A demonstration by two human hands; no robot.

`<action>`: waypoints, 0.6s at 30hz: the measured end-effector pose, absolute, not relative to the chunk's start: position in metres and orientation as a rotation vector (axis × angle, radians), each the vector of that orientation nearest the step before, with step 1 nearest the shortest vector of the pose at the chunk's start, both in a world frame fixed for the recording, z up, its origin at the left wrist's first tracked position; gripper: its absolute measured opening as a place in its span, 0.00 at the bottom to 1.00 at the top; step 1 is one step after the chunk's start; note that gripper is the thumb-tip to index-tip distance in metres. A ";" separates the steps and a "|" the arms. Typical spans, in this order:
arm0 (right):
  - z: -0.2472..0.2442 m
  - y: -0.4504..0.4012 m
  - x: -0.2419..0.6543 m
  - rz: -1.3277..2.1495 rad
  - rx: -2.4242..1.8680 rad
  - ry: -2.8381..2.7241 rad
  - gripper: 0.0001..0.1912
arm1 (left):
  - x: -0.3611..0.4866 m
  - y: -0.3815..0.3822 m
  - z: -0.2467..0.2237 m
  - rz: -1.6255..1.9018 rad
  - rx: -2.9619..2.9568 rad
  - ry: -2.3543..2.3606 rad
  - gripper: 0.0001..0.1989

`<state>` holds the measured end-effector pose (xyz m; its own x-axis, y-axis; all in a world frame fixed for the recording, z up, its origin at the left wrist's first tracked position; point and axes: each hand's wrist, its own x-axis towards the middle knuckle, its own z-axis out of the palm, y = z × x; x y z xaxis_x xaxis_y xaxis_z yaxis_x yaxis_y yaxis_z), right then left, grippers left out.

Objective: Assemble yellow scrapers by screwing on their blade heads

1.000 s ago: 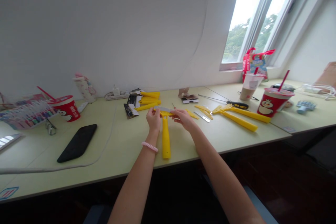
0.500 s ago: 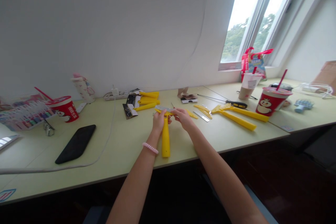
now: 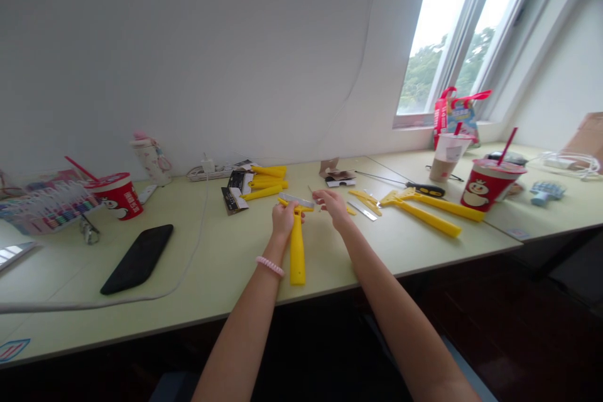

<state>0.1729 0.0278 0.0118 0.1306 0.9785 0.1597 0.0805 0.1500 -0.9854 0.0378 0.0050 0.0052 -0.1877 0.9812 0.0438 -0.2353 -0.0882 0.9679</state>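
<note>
My left hand [image 3: 283, 220] is closed round the head of a yellow scraper [image 3: 297, 251], whose handle points toward the table's front edge. A metal blade [image 3: 296, 201] lies across the scraper's head. Just right of the head, my right hand [image 3: 332, 206] has its fingers bent round something small and thin that I cannot make out. Beside that hand on the table lie a loose metal blade [image 3: 362, 210] and yellow plastic pieces [image 3: 370, 201]. Two more yellow scrapers [image 3: 424, 210] rest farther right.
Yellow handles [image 3: 266, 182] and black cards [image 3: 234, 199] lie behind. A screwdriver [image 3: 426, 189], red cups [image 3: 490, 185] and a pale cup [image 3: 447, 157] stand or lie right. At left are a black phone [image 3: 137, 259], a cable [image 3: 195, 251] and a pen box [image 3: 51, 207].
My right hand has moved off the scraper's head, slightly to the right. The blade on the head now shows more. My left hand still holds the scraper.
</note>
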 end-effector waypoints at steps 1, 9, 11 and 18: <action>0.012 0.030 0.180 0.811 -1.296 -1.274 0.12 | 0.037 0.006 0.004 1.494 0.981 1.137 0.08; 0.006 0.033 0.225 -0.060 -2.139 -1.686 0.12 | 0.039 0.011 -0.002 1.481 1.008 1.139 0.07; 0.005 0.034 0.226 -0.081 -2.153 -1.728 0.12 | 0.039 0.012 -0.003 1.471 1.034 1.130 0.07; 0.007 0.046 0.229 0.334 -2.104 -1.736 0.07 | 0.039 0.012 -0.005 1.414 1.096 1.152 0.07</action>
<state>0.2288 0.0460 0.0069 0.2039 0.9770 0.0628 0.8838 -0.1560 -0.4412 0.0393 0.0119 -0.0049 -0.1232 0.9903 0.0636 -0.1379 -0.0805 0.9872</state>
